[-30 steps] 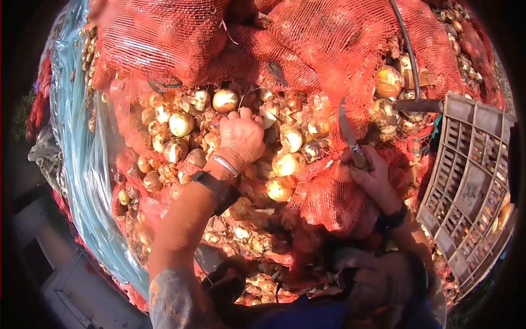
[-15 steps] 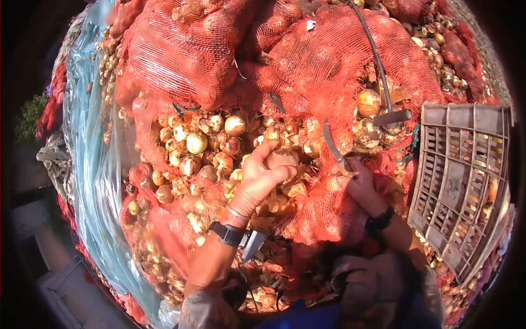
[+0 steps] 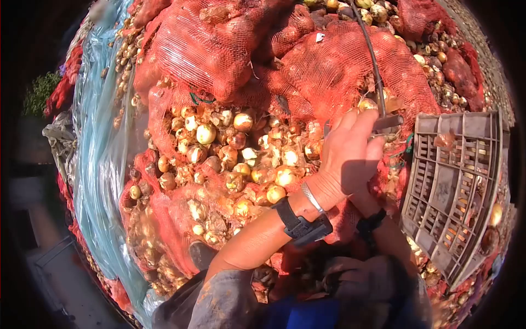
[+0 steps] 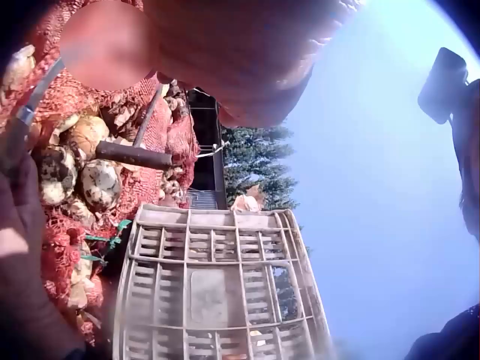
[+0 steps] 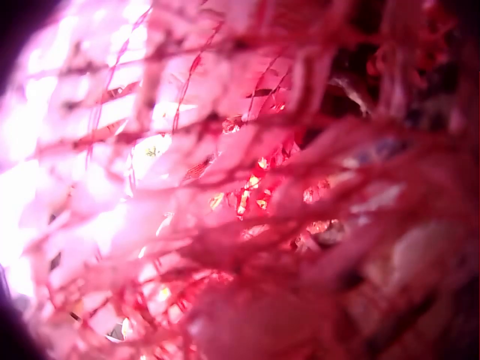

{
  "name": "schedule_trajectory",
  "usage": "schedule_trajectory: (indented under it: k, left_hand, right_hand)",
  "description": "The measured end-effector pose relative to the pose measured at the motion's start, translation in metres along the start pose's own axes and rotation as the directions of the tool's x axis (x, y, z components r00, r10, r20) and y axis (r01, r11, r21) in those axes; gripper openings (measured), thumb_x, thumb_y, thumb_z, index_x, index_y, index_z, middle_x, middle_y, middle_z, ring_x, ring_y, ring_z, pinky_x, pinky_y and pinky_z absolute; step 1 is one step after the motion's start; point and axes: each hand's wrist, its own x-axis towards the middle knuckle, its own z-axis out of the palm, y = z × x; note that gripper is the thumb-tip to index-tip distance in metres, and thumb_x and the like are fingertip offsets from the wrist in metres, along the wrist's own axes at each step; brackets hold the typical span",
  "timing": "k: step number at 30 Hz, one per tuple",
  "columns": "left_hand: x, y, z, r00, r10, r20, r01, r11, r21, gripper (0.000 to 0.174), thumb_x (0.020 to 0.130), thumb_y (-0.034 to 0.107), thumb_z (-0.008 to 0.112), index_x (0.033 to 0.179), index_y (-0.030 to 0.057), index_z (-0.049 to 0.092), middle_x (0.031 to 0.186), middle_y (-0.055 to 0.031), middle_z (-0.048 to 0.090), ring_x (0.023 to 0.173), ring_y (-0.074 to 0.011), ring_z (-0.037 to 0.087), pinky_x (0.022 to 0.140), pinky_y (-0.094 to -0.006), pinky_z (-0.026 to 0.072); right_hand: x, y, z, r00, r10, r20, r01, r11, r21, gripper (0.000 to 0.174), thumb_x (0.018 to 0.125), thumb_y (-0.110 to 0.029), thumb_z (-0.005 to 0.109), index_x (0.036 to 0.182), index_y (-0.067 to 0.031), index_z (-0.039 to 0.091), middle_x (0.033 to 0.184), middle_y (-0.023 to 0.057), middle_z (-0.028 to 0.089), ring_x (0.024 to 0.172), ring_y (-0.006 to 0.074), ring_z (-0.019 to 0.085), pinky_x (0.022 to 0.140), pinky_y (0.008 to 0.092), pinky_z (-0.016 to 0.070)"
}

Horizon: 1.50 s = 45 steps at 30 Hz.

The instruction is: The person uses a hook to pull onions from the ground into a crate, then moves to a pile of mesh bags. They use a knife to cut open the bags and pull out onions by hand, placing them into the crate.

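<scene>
My left hand (image 3: 348,159) is stretched across to the right with its fingers spread and nothing in them. It covers most of my right hand in the head view. The left wrist view shows the right hand (image 4: 22,217) gripping a knife (image 4: 41,90) with a curved blade. A brownish onion (image 3: 445,140) overlaps the upper part of the grey plastic crate (image 3: 446,186); in the left wrist view it appears just above the rim. Loose onions (image 3: 235,142) lie in the opened red mesh sack left of my hands. Red mesh fills the right wrist view.
Full red mesh sacks (image 3: 205,49) lie at the back. A thin dark rod (image 3: 372,55) with a short crosspiece (image 3: 388,123) rests on them, close beyond my left hand. Clear bluish plastic sheeting (image 3: 96,164) runs along the left. More loose onions (image 3: 435,60) lie at the back right.
My left hand has lifted an onion from the heap, swung right toward the crate and let it go. The right hand has stayed near the same place with the knife.
</scene>
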Motion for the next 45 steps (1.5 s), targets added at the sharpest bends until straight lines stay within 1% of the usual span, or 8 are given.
schedule_trajectory:
  k: [4,12,22,25,29,33,37,45]
  left_hand:
    - [-0.059,-0.163,-0.080,0.986,-0.149,0.074,0.035,0.621,0.783,0.027,0.075,0.015,0.066,0.101,0.0067,0.067,0.095,-0.0138,0.062,0.096,-0.0373,0.058,0.081,-0.0485,0.0483]
    - [-0.074,-0.254,-0.179,0.738,-0.264,0.621,-0.591,0.191,0.784,0.032,0.088,0.026,0.056,0.117,0.0222,0.068,0.146,0.0011,0.047,0.148,-0.0344,0.020,0.110,-0.0732,0.0216]
    - [-0.166,-0.218,-0.351,0.889,-0.406,0.213,-0.181,0.114,0.977,0.040,0.076,0.022,0.066,0.116,0.0238,0.067,0.147,-0.0114,0.046,0.123,-0.0363,0.049,0.098,-0.0554,0.0393]
    - [-0.160,-0.219,-0.362,0.806,-0.422,-0.415,0.361,-0.206,0.910,0.030,0.077,0.017,0.064,0.106,0.0147,0.068,0.121,-0.0122,0.063,0.103,-0.0344,0.060,0.085,-0.0507,0.0476]
    - [-0.099,-0.188,-0.285,0.984,-0.151,-0.099,0.150,0.385,0.911,0.018,0.080,0.019,0.064,0.096,0.0101,0.066,0.089,-0.0124,0.065,0.081,-0.0352,0.064,0.071,-0.0442,0.0520]
    - [-0.091,-0.218,-0.161,0.824,-0.455,-0.339,0.513,0.343,0.787,0.031,0.085,0.021,0.062,0.111,0.0069,0.055,0.090,-0.0210,0.061,0.082,-0.0389,0.065,0.069,-0.0494,0.0528]
    - [-0.100,-0.176,-0.119,0.969,-0.123,0.214,-0.039,0.780,0.625,0.044,0.076,0.019,0.068,0.119,0.0074,0.063,0.093,-0.0172,0.060,0.080,-0.0332,0.062,0.072,-0.0439,0.0521]
    - [-0.092,-0.245,-0.163,0.806,-0.587,0.077,-0.003,0.127,0.992,0.043,0.074,0.032,0.070,0.109,0.0075,0.069,0.104,-0.0127,0.063,0.104,-0.0324,0.058,0.075,-0.0421,0.0510]
  right_hand:
    - [0.009,0.037,-0.032,0.987,-0.150,-0.057,0.092,0.824,-0.559,0.021,0.087,-0.005,0.064,0.106,-0.0041,0.058,0.101,0.0020,0.063,0.093,0.0096,0.058,0.083,0.0280,0.0480]
    - [0.006,0.015,-0.010,0.982,-0.092,-0.167,-0.031,0.785,-0.618,0.022,0.084,-0.009,0.068,0.105,-0.0059,0.062,0.094,-0.0024,0.059,0.084,0.0071,0.053,0.077,0.0238,0.0446]
    - [0.004,0.016,-0.009,0.975,-0.059,-0.214,-0.069,0.837,-0.542,0.027,0.084,-0.008,0.065,0.111,-0.0036,0.060,0.105,0.0009,0.064,0.095,0.0083,0.056,0.087,0.0259,0.0458]
    - [0.005,0.016,-0.011,0.982,-0.069,-0.177,-0.041,0.835,-0.549,0.028,0.084,-0.007,0.065,0.111,-0.0032,0.060,0.107,0.0017,0.063,0.096,0.0091,0.057,0.087,0.0264,0.0462]
    - [0.007,0.018,-0.014,0.986,-0.069,-0.150,-0.025,0.834,-0.552,0.028,0.084,-0.010,0.065,0.111,-0.0029,0.061,0.107,0.0018,0.063,0.096,0.0090,0.057,0.087,0.0265,0.0463]
    - [0.007,0.015,-0.012,0.986,-0.046,-0.158,-0.059,0.799,-0.599,0.028,0.084,-0.014,0.067,0.109,-0.0023,0.063,0.105,0.0015,0.061,0.094,0.0089,0.057,0.085,0.0259,0.0460]
    - [0.006,0.014,-0.013,0.985,-0.012,-0.172,-0.090,0.818,-0.568,0.033,0.083,-0.020,0.070,0.109,-0.0016,0.064,0.103,0.0018,0.060,0.091,0.0095,0.056,0.082,0.0255,0.0449]
    - [0.005,0.013,-0.010,0.987,-0.043,-0.154,-0.055,0.812,-0.580,0.036,0.083,-0.024,0.072,0.109,-0.0008,0.064,0.103,0.0024,0.060,0.092,0.0109,0.056,0.083,0.0272,0.0454]
